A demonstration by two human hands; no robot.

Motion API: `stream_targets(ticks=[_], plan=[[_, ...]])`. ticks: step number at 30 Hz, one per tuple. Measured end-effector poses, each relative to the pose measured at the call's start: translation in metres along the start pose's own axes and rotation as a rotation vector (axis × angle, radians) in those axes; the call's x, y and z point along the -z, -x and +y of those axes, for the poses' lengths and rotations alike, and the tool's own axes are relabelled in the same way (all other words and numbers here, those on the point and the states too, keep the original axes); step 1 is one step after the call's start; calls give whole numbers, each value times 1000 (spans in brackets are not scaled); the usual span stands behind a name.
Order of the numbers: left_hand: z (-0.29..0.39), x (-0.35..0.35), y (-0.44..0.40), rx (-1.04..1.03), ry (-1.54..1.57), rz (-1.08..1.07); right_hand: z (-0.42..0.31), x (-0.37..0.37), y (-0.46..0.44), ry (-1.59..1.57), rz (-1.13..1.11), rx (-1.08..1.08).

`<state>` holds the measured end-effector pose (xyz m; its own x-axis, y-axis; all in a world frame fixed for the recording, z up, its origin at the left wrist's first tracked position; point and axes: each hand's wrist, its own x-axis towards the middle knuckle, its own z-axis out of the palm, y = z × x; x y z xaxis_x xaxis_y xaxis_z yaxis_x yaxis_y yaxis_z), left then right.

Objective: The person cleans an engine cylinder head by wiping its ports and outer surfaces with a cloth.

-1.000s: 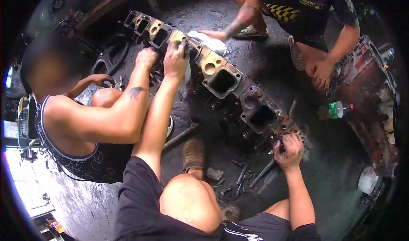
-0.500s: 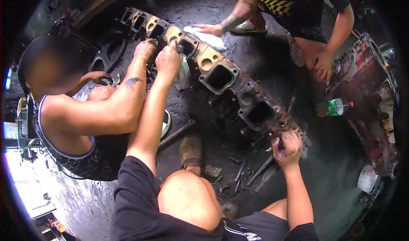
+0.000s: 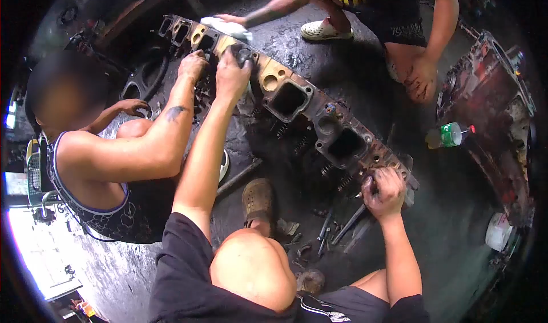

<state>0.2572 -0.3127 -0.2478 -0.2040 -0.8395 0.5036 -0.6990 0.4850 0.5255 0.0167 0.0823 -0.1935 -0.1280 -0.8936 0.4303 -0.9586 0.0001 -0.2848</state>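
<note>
A long metal engine part [image 3: 328,103] with square ports and round holes lies diagonally across the view, its upper stretch pale and its lower stretch dark. At its upper middle, my left hand [image 3: 233,77] is closed on a small dark item [image 3: 243,53] pressed to the top face; what it is cannot be made out. My right hand [image 3: 385,193] curls closed at the lower end of the part, and whatever lies between its fingers is hidden. Springs [image 3: 345,181] stick out along the near side.
At left a co-worker's hand [image 3: 193,66] touches the part's near edge. Another person's hand rests on a white cloth [image 3: 228,29] along the far edge. A reddish engine block [image 3: 491,117], a green-labelled bottle [image 3: 451,134], a white container [image 3: 498,231] and metal rods [image 3: 348,225] lie around.
My left hand moved slightly up, then back down and right, along the part. The other person's hand slid the white cloth up and left. My right hand stays at the lower end.
</note>
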Motion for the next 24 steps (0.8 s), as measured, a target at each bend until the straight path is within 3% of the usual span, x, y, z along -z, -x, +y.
stream_targets(ticks=[2,4,5,8,10,12,13,16,17,18,20,21,24], plan=[[-5,-1,10,-38,-70,7,0,2,-3,16,30,44],[23,28,19,-216,-447,4,0,3,-4,16,11,23],[22,28,24,-186,-474,-3,-1,3,-4,12,-2,11],[15,19,37,-125,-246,-204,0,1,-2,10,-11,-1],[14,10,37,-190,-219,-195,-2,3,-4,20,-23,-6],[16,20,10,-45,-103,-602,-3,3,-5,23,-23,-8],[15,16,-2,208,12,-667,-3,2,-4,21,-14,-8],[6,8,-1,58,-60,-515,-1,-2,-1,14,4,-1],[10,8,7,-45,-127,-275,0,-2,-1,14,8,4],[16,13,11,14,-74,-148,0,0,-1,17,-13,-2],[34,28,18,202,-12,-133,-1,1,-1,20,-55,-18],[31,30,22,217,-58,-237,-1,1,-1,24,-48,-16],[24,16,38,60,-4,-288,-1,-2,-1,29,-32,-10]])
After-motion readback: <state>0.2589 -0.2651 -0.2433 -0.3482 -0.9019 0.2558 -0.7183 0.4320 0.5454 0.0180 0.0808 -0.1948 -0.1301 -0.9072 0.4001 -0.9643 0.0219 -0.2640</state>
